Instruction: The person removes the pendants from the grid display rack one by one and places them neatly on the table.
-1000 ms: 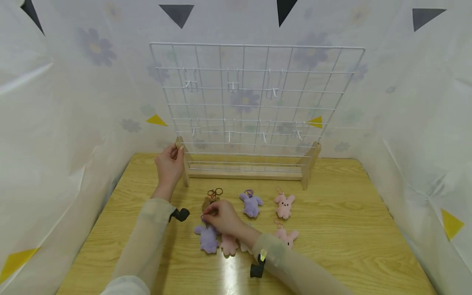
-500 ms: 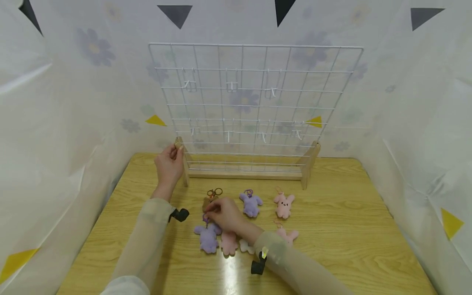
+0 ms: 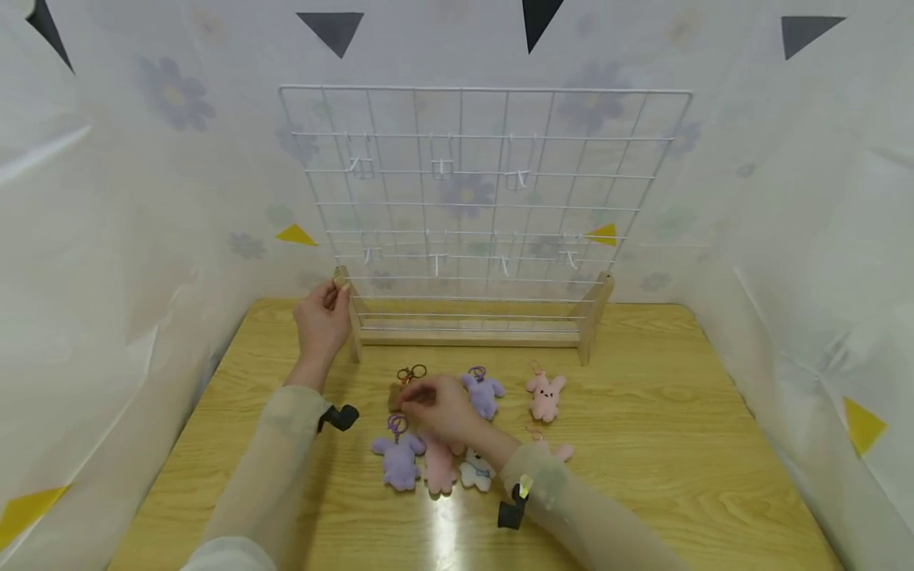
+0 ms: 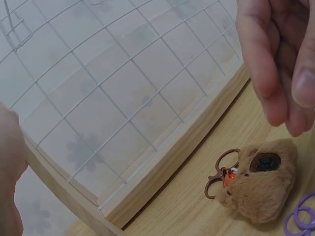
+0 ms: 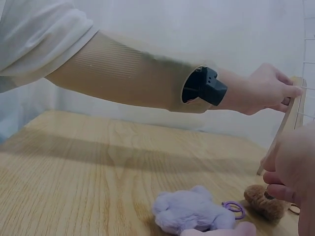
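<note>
At the rack's left wooden post (image 3: pixel 341 279), my left hand (image 3: pixel 323 317) pinches the top between thumb and fingers. My right hand (image 3: pixel 441 408) is over the plush keychains, its fingers loosely bent and holding nothing. Just below its fingertips in the left wrist view lies a brown plush keychain (image 4: pixel 261 191) with a bronze clasp. A purple plush keychain (image 3: pixel 400 464) with purple rings lies nearer me. Beside it are a pink plush (image 3: pixel 439 468), its top hidden under my right hand, and a white plush (image 3: pixel 476 469), partly covered by my wrist.
A white wire grid (image 3: pixel 471 205) with several hooks (image 3: pixel 441 166) stands on a wooden base (image 3: pixel 471 333) at the table's back. Another purple plush (image 3: pixel 483 395) and a pink plush (image 3: pixel 546 399) lie to the right. My right sleeve partly covers another pink plush (image 3: pixel 562 452).
My right hand has moved from the front purple keychain's rings, slightly up and to the right, and those rings now show. My left hand stays on the post. The head view has shifted slightly.
</note>
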The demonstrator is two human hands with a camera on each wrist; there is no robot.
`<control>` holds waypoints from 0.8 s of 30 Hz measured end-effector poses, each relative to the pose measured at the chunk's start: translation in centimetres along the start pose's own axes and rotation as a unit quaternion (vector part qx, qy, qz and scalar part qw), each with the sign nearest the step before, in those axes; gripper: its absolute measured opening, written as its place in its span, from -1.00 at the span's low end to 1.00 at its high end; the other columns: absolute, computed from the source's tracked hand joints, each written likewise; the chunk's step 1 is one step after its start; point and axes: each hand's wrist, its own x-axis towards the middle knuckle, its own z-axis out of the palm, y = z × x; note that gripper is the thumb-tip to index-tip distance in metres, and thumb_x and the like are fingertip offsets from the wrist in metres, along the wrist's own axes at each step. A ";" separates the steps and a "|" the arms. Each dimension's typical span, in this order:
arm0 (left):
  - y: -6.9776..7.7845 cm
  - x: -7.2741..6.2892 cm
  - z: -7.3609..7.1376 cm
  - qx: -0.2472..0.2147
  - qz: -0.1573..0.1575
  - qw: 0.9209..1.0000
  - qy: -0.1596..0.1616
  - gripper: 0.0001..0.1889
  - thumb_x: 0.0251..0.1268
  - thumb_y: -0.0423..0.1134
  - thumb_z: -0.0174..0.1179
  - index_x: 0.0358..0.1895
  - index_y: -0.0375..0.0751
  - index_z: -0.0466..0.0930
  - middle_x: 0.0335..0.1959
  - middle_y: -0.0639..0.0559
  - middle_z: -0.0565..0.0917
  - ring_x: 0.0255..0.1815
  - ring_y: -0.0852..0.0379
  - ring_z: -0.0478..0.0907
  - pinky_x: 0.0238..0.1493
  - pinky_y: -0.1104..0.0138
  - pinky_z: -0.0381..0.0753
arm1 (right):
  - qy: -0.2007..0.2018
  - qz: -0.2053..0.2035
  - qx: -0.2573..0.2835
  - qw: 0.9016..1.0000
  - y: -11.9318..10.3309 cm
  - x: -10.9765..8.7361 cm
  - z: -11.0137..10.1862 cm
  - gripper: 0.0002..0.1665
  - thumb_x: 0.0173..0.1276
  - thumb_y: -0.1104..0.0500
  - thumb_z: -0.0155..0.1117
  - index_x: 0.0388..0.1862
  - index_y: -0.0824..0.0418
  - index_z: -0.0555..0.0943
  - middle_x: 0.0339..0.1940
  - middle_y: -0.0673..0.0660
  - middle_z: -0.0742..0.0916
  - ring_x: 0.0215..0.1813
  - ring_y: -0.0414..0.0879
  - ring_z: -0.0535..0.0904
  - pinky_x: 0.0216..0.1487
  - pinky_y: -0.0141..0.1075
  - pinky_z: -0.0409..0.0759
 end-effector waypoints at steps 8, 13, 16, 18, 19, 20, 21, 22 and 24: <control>0.1 0.1 -0.1 0.006 0.011 1.000 0.009 -0.77 0.51 -0.30 0.34 -0.01 -0.45 0.77 -0.10 -0.30 0.80 -0.11 -0.17 0.79 -0.14 0.41 0.77 | 0.007 -0.030 0.022 0.999 -1.4 -0.3 -1.6 -0.81 0.46 0.31 0.45 0.00 0.37 0.76 -0.13 0.10 0.83 -0.13 -0.10 0.77 -0.05 -0.31 0.81; 0.0 0.1 -0.2 -0.012 0.001 1.000 0.002 -0.70 0.52 -0.26 0.34 0.14 -0.41 0.73 0.02 -0.28 0.78 0.04 -0.17 0.77 0.05 0.28 0.80 | 0.018 -0.029 0.017 0.999 -1.6 -0.5 -2.9 -0.82 0.52 0.23 0.42 0.01 0.27 0.78 -0.11 0.02 0.83 -0.12 -0.10 0.76 -0.08 -0.29 0.80; 0.0 -0.1 -0.4 -0.022 -0.012 1.000 0.007 -0.64 0.52 -0.25 0.34 0.22 -0.42 0.69 0.12 -0.29 0.75 0.13 -0.18 0.74 0.14 0.28 0.76 | 0.030 -0.035 0.015 0.999 -1.7 -0.5 -3.7 -0.82 0.51 0.22 0.43 0.01 0.28 0.77 -0.10 0.02 0.83 -0.11 -0.11 0.76 -0.05 -0.29 0.80; 0.1 -0.2 -0.6 -0.027 -0.015 0.999 0.014 -0.62 0.51 -0.25 0.34 0.24 -0.43 0.67 0.14 -0.30 0.73 0.15 -0.18 0.73 0.16 0.29 0.75 | 0.038 -0.042 0.015 0.998 -1.7 -0.5 -4.2 -0.80 0.51 0.22 0.43 0.01 0.31 0.77 -0.10 0.04 0.83 -0.10 -0.11 0.77 -0.02 -0.27 0.81; 0.1 -0.3 -0.7 -0.027 -0.015 0.999 0.018 -0.61 0.51 -0.24 0.35 0.24 -0.44 0.67 0.15 -0.31 0.73 0.15 -0.19 0.73 0.17 0.31 0.74 | 0.041 -0.046 0.016 0.998 -1.8 -0.6 -4.5 -0.79 0.52 0.23 0.43 0.01 0.33 0.76 -0.09 0.06 0.83 -0.09 -0.10 0.77 -0.02 -0.26 0.81; 0.1 -0.4 -0.8 -0.029 -0.014 0.999 0.021 -0.61 0.51 -0.24 0.36 0.23 -0.44 0.67 0.14 -0.31 0.73 0.15 -0.19 0.73 0.17 0.32 0.74 | 0.045 -0.050 0.017 0.998 -1.9 -0.7 -4.7 -0.78 0.52 0.23 0.42 0.02 0.35 0.76 -0.09 0.08 0.83 -0.09 -0.08 0.77 -0.01 -0.25 0.81; 0.2 -0.5 -0.8 -0.030 -0.012 0.999 0.025 -0.61 0.51 -0.23 0.36 0.22 -0.45 0.67 0.14 -0.31 0.73 0.14 -0.20 0.73 0.16 0.33 0.74 | 0.049 -0.051 0.019 0.997 -1.9 -0.8 -5.0 -0.77 0.52 0.23 0.42 0.03 0.37 0.75 -0.09 0.09 0.83 -0.08 -0.07 0.77 0.00 -0.24 0.81; 0.2 -0.6 -0.9 -0.031 -0.009 0.999 0.030 -0.62 0.50 -0.23 0.37 0.20 -0.45 0.68 0.12 -0.31 0.74 0.13 -0.20 0.74 0.15 0.35 0.74 | 0.054 -0.053 0.017 0.997 -2.0 -0.9 -5.3 -0.76 0.52 0.23 0.42 0.03 0.37 0.75 -0.08 0.10 0.83 -0.08 -0.06 0.77 0.01 -0.24 0.80; 0.4 -0.8 -1.0 -0.033 0.006 0.999 0.038 -0.66 0.49 -0.24 0.38 0.15 -0.43 0.72 0.08 -0.29 0.77 0.10 -0.18 0.75 0.15 0.38 0.73 | 0.069 -0.059 0.011 0.996 -2.1 -1.2 -5.9 -0.76 0.53 0.23 0.41 0.05 0.36 0.74 -0.08 0.12 0.83 -0.07 -0.05 0.76 0.02 -0.24 0.79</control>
